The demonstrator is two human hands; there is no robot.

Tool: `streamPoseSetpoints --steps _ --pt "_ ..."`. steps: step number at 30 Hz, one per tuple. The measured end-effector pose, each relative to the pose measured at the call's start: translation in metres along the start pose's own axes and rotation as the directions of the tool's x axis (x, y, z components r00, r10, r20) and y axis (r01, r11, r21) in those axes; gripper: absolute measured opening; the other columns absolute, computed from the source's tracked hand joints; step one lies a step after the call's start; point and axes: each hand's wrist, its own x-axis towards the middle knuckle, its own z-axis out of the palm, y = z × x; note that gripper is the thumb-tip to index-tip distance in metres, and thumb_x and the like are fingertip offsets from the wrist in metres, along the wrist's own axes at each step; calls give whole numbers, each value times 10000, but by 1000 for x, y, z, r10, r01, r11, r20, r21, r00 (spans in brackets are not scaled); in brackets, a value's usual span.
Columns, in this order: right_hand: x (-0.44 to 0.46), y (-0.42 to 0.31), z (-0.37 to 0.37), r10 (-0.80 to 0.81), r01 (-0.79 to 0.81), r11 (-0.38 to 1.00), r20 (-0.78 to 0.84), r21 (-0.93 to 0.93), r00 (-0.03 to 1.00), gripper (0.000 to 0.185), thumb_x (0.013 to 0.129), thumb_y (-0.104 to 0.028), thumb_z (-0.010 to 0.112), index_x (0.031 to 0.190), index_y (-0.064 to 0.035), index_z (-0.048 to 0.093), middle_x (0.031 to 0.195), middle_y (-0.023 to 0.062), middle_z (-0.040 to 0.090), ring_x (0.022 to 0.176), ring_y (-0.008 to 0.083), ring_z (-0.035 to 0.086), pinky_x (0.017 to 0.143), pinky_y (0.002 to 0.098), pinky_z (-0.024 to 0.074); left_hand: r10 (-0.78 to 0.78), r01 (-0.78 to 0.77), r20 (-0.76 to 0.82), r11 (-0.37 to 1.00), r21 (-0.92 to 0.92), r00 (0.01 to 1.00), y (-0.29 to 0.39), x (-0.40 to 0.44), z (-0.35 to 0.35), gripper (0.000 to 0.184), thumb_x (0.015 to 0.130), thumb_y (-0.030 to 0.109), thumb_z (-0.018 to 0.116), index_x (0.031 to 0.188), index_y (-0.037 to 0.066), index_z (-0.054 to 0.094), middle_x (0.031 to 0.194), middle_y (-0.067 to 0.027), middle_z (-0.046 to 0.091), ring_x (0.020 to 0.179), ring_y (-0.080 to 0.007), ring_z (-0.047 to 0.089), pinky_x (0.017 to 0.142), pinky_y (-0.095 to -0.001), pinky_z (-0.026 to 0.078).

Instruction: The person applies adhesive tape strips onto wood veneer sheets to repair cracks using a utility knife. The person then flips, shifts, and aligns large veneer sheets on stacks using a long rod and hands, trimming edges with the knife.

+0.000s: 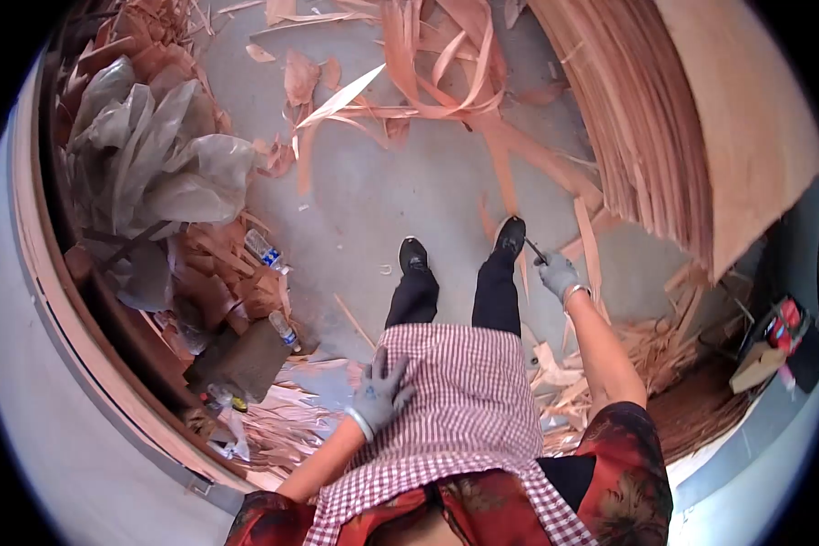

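My left hand (382, 396), in a grey glove, lies against the left side of the checked apron (464, 382) with its fingers spread and nothing in them. On the right, my gloved right hand (558, 275) is closed round a thin dark tool (536, 249) that points up and left, near the right shoe (511, 234). What kind of tool it is cannot be made out. The other black shoe (413, 253) stands on the grey floor (355, 237).
A tall stack of veneer sheets (646, 118) rises at the upper right. Clear plastic sheeting (155, 155), wood scraps (214, 273) and a plastic bottle (262, 247) lie at the left. Veneer strips (446, 100) litter the floor ahead. More scraps lie at the lower right.
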Motion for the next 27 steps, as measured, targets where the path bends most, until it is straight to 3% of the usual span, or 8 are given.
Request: streamPoseSetpoints --steps 3,10,13,15,19,23,24,27 --pt "104 -7 -8 28 -29 981 -9 -191 1000 230 784 -163 524 965 -97 650 1155 180 569 1011 337 578 878 389 459 -108 108 -30 994 17 994 23 24 12 683 809 460 543 1388 166 329 1398 -320 222 1152 -552 354 933 -581 343" --pt "352 -9 10 -343 177 787 -181 -591 922 316 841 -276 452 1063 -124 619 1319 245 412 1220 387 382 1031 414 305 -226 228 -51 973 46 973 38 60 10 667 732 396 636 1307 127 430 1313 -340 311 1166 -501 365 939 -555 341" --pt "370 -66 -18 -177 129 669 12 -732 984 458 874 -257 409 1282 -64 484 1394 240 326 1328 364 255 1091 407 220 -317 319 -41 947 32 947 42 67 14 635 686 356 680 1257 161 483 1324 -286 321 1165 -473 379 932 -551 347" --pt "367 -60 1 -248 123 784 -125 -608 961 423 863 -232 422 1232 -53 529 1346 230 399 1288 358 333 1058 419 282 -331 332 -26 943 33 943 40 67 14 647 668 349 695 1252 160 488 1325 -282 320 1164 -469 379 934 -549 346" --pt "371 -25 21 -290 164 741 -91 -651 953 306 852 -171 460 1097 -72 614 1165 174 579 1018 334 597 844 425 493 -274 276 -42 960 46 961 38 66 9 661 661 342 706 1256 162 482 1327 -278 321 1166 -464 380 939 -546 343" --pt "279 -42 27 -339 304 789 35 -534 940 276 845 -176 494 1059 -54 617 1041 184 620 947 327 612 824 418 487 -193 194 -34 979 58 981 35 63 0 658 686 351 690 1277 167 465 1322 -299 331 1161 -466 392 933 -541 354" --pt "256 -36 39 -311 303 897 28 -323 950 269 828 -164 508 1055 -65 614 1028 187 617 960 343 596 830 402 477 -167 169 -28 984 64 986 32 61 -1 655 692 354 685 1278 165 464 1318 -306 333 1159 -467 395 931 -539 357" --pt "172 -36 56 -513 521 853 131 -34 848 256 807 -110 504 1036 -101 617 987 184 617 961 356 580 832 407 464 -87 88 -18 995 41 996 24 54 1 656 723 365 655 1297 126 443 1302 -346 320 1156 -486 390 933 -535 359"
